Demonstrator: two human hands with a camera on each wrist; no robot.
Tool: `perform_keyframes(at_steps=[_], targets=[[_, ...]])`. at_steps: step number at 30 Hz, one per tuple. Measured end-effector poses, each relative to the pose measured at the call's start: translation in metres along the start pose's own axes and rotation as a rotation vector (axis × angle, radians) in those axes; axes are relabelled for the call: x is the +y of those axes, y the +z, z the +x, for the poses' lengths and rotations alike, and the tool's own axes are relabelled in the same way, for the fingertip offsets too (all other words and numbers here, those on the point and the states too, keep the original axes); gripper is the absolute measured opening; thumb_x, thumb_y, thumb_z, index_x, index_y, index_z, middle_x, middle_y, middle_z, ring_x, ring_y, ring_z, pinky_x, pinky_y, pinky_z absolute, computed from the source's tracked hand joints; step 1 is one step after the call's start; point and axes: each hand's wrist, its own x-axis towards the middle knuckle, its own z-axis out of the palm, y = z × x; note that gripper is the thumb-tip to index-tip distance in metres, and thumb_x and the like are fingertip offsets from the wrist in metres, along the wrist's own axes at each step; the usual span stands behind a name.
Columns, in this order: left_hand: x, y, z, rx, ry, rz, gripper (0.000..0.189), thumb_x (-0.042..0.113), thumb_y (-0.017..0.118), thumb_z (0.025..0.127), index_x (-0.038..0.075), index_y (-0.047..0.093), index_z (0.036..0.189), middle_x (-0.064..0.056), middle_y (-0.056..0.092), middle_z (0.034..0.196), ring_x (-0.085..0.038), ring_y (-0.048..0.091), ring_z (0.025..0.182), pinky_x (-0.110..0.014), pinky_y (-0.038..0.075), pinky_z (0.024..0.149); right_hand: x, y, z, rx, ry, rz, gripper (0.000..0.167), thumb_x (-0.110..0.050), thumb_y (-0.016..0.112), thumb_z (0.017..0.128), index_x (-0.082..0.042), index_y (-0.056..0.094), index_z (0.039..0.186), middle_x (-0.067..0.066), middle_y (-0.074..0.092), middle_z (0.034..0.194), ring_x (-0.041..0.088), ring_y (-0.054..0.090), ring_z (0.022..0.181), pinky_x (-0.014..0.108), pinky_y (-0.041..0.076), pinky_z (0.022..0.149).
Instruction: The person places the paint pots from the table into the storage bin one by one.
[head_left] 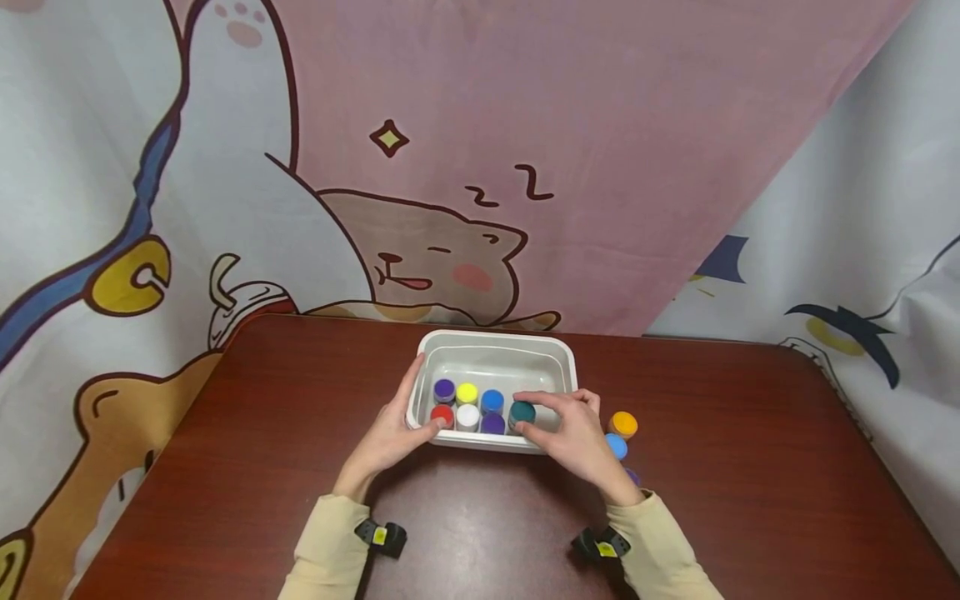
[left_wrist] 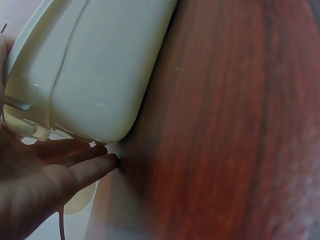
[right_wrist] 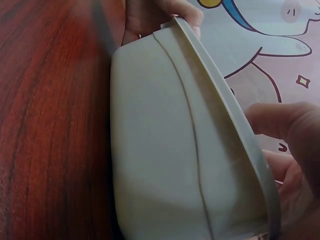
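Note:
A white plastic tub (head_left: 491, 446) stands on the table with several small paint jars in it. Its left end is held by my left hand (head_left: 390, 433), thumb over the rim near the red-lidded jar (head_left: 442, 414) and fingers along the outside. Reaching over the right end, my right hand (head_left: 573, 429) pinches a dark green-lidded jar (head_left: 522, 412) between thumb and finger, inside the tub. Beside that jar are a purple-lidded one (head_left: 492, 423) and a blue-lidded one (head_left: 492, 401). The right wrist view shows mostly the tub's outer wall (right_wrist: 155, 130), hiding the jars.
Right of the tub, on the brown table (head_left: 750, 467), stand an orange-lidded jar (head_left: 623, 424), a light blue-lidded jar (head_left: 617, 446) and a purple-lidded one, partly hidden by the right wrist. A cartoon-printed cloth (head_left: 600, 167) hangs behind the table's back edge.

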Motion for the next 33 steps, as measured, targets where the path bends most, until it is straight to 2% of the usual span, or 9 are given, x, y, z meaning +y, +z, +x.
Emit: perform_keyframes(at_steps=[6, 17, 33], targets=[[-0.001, 0.0, 0.0, -0.001, 0.001, -0.019, 0.092, 0.002, 0.07, 0.083, 0.005, 0.013, 0.155, -0.027, 0.021, 0.153, -0.045, 0.028, 0.136, -0.063, 0.023, 0.105, -0.004, -0.003, 0.003, -0.047, 0.033, -0.038, 0.031, -0.019, 0.079, 0.078, -0.013, 0.074, 0.108, -0.005, 0.072, 0.099, 0.02, 0.063, 0.089, 0.047, 0.018, 0.086], [-0.001, 0.0, 0.0, -0.003, -0.014, -0.023, 0.092, 0.003, 0.071, 0.084, 0.006, 0.013, 0.155, -0.028, 0.022, 0.153, -0.046, 0.029, 0.135, -0.064, 0.023, 0.105, -0.017, -0.001, 0.012, -0.105, 0.185, -0.132, 0.025, -0.023, 0.08, 0.077, -0.015, 0.076, 0.101, -0.005, 0.073, 0.089, 0.024, 0.062, 0.083, 0.049, 0.019, 0.087], [0.0, 0.0, -0.001, 0.001, -0.009, -0.009, 0.092, 0.003, 0.071, 0.083, 0.006, 0.013, 0.155, -0.029, 0.023, 0.152, -0.046, 0.03, 0.134, -0.064, 0.023, 0.105, -0.019, -0.004, 0.015, -0.181, 0.208, -0.119, 0.021, -0.022, 0.077, 0.08, -0.011, 0.076, 0.098, -0.002, 0.073, 0.087, 0.022, 0.065, 0.091, 0.05, 0.016, 0.088]])
